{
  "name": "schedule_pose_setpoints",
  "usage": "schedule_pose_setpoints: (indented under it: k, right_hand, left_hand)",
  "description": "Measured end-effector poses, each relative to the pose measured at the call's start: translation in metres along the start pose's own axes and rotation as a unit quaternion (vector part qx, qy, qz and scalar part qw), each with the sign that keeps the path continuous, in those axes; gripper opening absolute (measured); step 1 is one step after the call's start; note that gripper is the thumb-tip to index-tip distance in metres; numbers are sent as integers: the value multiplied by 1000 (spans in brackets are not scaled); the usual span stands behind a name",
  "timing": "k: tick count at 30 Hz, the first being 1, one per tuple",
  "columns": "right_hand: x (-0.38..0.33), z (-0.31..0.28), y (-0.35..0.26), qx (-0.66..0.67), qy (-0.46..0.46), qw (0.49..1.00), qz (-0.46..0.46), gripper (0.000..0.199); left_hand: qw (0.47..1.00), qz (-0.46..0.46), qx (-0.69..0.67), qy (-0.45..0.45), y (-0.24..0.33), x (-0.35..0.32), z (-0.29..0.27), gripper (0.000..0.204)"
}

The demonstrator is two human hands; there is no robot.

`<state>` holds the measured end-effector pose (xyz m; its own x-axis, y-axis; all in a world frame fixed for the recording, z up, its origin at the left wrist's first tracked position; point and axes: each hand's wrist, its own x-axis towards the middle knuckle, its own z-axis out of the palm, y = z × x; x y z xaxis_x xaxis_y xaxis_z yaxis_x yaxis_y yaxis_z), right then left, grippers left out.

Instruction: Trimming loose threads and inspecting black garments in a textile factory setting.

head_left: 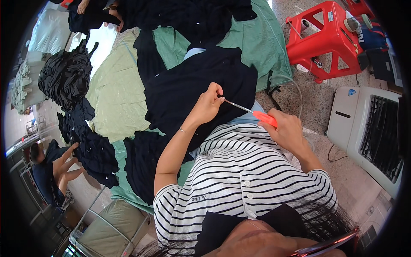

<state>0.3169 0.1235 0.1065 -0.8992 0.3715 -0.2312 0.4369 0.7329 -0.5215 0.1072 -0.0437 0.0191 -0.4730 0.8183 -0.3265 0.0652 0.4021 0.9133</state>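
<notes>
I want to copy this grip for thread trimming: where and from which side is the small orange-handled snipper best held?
Grip the orange-handled snipper by its orange plastic handle, coming from the right, as the right hand does. Its thin metal blades point left toward the left hand pinching the dark navy garment, so that end should probably stay free.

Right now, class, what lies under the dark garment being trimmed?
A green sheet shows around the dark garment, spread on the floor. Whatever lies beneath the garment's middle is covered.
</notes>
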Motion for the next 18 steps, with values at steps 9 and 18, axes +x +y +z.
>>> schedule_pose_setpoints:
  k: [9, 18]
  right_hand:
    - [2, -5, 12, 4, 44, 996, 82, 36]
    - [-6, -8, 26, -25, 58, 988, 144, 36]
  left_hand:
    - [989, 76, 119, -33, 2, -2, 24, 20]
    - [970, 148, 188, -36, 8, 58, 10, 31]
